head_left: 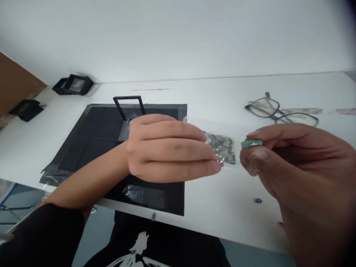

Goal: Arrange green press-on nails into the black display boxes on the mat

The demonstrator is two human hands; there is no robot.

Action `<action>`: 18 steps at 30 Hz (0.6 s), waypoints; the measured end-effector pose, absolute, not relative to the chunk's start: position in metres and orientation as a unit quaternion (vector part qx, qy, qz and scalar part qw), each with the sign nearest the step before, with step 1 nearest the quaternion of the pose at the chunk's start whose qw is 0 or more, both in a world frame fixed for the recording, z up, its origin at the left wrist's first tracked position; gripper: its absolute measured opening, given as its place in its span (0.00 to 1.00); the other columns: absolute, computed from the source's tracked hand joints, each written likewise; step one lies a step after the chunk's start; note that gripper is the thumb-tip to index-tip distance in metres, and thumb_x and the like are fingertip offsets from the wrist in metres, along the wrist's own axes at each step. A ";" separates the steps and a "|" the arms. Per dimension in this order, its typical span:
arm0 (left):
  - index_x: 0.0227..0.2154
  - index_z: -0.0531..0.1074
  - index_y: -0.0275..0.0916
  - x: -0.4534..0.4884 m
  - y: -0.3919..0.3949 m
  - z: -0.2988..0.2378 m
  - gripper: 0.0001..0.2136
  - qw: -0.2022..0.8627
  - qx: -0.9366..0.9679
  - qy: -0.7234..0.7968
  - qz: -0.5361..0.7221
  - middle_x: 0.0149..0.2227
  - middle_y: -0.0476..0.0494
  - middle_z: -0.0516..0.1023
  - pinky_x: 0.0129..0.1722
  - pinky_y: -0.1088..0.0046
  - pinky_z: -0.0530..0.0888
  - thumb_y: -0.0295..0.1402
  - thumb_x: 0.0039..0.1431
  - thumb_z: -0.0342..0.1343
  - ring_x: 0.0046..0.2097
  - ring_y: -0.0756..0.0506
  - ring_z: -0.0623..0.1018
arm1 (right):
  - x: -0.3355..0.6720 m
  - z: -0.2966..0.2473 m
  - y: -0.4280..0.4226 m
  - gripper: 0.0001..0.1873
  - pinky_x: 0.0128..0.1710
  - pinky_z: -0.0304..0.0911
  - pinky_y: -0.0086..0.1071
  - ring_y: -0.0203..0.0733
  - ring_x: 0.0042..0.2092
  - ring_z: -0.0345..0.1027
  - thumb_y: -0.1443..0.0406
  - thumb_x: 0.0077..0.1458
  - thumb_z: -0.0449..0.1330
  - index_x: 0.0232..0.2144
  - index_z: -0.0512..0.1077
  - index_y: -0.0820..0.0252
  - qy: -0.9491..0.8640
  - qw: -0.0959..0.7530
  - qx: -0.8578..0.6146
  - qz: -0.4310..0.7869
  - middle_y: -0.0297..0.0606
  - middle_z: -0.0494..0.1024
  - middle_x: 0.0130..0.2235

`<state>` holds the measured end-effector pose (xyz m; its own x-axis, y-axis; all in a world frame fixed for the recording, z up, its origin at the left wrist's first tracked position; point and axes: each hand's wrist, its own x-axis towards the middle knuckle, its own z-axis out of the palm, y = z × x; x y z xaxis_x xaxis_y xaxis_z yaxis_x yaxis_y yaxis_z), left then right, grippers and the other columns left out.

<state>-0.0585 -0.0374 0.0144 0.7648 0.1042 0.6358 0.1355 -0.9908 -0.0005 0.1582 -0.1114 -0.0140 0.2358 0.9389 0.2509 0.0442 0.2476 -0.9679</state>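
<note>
1. A small flat green piece (251,143) sits above the white table (222,96), pinched between thumb and forefinger of the right hand (294,174).
2. Just beside it, the left hand (169,148) has its fingers closed together on a clear plastic bag (224,146) of small greenish parts, with a small metal ring (220,160) at its fingertips.
3. Under the left hand lies a square black mat (97,137) bearing an upright black frame (129,105).
4. Grey-rimmed eyeglasses (278,111) rest beyond the right hand, and a tiny dark bead (257,200) lies near the table's front edge.
</note>
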 end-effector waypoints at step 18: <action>0.37 0.79 0.45 -0.047 -0.052 -0.018 0.09 0.033 -0.909 -0.163 -0.381 0.31 0.57 0.83 0.30 0.77 0.75 0.40 0.66 0.55 0.31 0.54 0.80 | 0.165 -0.027 -0.103 0.08 0.24 0.55 0.37 0.37 0.23 0.61 0.62 0.43 0.74 0.29 0.80 0.50 -0.524 0.581 -0.505 0.364 0.30 0.71 0.20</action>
<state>-0.0473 -0.0521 -0.0183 0.6565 0.2719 0.7036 0.3226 -0.9444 0.0639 0.1653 -0.1027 -0.0265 0.1853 0.9525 0.2416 0.1050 0.2253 -0.9686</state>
